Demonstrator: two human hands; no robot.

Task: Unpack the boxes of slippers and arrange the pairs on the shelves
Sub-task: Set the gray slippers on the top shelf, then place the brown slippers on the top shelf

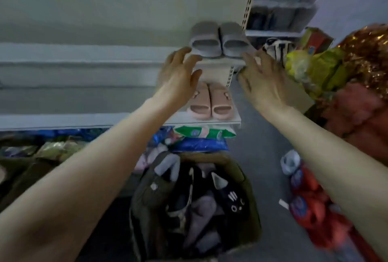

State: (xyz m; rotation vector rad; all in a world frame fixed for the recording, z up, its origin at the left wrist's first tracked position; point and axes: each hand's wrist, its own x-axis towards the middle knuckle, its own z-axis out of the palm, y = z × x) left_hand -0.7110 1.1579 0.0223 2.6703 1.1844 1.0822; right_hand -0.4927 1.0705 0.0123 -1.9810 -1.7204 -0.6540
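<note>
Closest to me, down on the floor, the open cardboard box (251, 203) is stuffed with loose slippers; I can pick out a black cat-face slipper (233, 200) among grey and lilac ones, the rest too jumbled to sort. Red bags (310, 198) lie on the floor to its right.

Both bare arms reach up and forward over the box. The left hand (178, 77) is spread, fingers straight and apart, holding nothing, its fingertips at the front edge of the upper shelf (216, 65) just beside the left slipper's toe. The right hand (262, 81) is likewise splayed and empty, fingertips by the right slipper's front corner. Motion blur keeps me from telling whether either hand actually touches a slipper.

Between the wrists, 1 pink pair (210, 102) sits side by side on the lower shelf (199, 122), toes toward me. Green and blue packets (205, 135) are stacked beneath that shelf.

Beyond the fingertips, the 2 grey slippers (220, 40) stand together on the upper shelf, toes forward, against the perforated upright. Farther right, yellow-green bags (315, 68) are piled, and the neighbouring bay (283, 16) holds blurred grey items.
</note>
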